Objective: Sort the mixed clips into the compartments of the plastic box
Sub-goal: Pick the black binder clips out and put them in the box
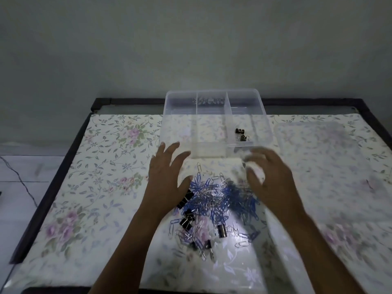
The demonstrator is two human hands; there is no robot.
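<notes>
We are reaching both bare forearms forward, side by side. Our left grip (167, 179) is spreading straight fingers, palm down; our right grip (273, 181) is showing blurred, its fingers loosely curved, palm down.

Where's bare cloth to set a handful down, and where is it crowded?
Free: the cloth left of the left hand, to the table edge; the near right corner, nearer than the clear lid. Crowded: the clip pile between that hand and the right hand, up to the box.
</notes>
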